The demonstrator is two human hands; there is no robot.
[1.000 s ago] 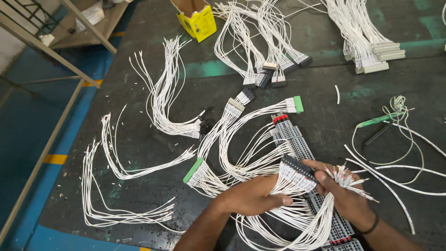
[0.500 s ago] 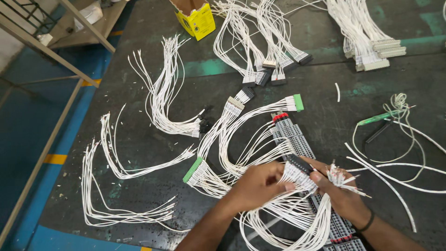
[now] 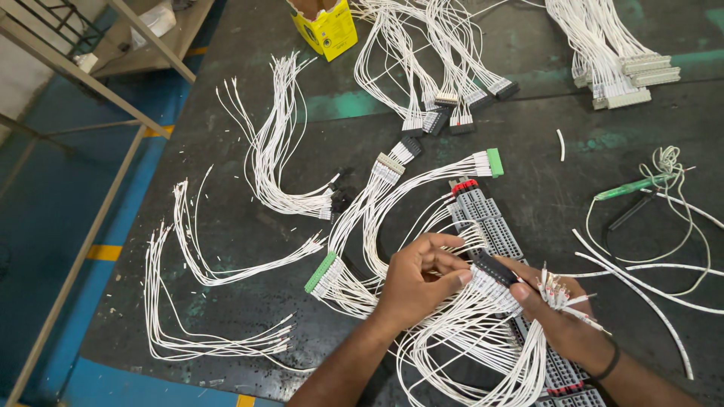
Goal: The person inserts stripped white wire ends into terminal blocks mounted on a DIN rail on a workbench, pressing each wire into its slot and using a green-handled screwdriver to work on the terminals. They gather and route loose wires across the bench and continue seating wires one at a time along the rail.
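On dark worktop (image 3: 226, 226), hands pinching black connector (image 3: 494, 267), thin white wires (image 3: 467, 324), grip perhaps loose.

Even, soft overhead light, faint shadows, mild sheen on dark worktable (image 3: 226, 226), sharp focus, slight wide-angle stretch.

Lower centre: left hand (image 3: 418, 283) pinches white wires at a black connector (image 3: 495, 267); right hand (image 3: 558, 320) grips the connector and a fan of loose wire ends (image 3: 562, 290). Grey terminal strip (image 3: 486, 222) beneath. Dark bench (image 3: 226, 226), yellow box (image 3: 328, 26) top, green connector (image 3: 320, 272) left of the hands.
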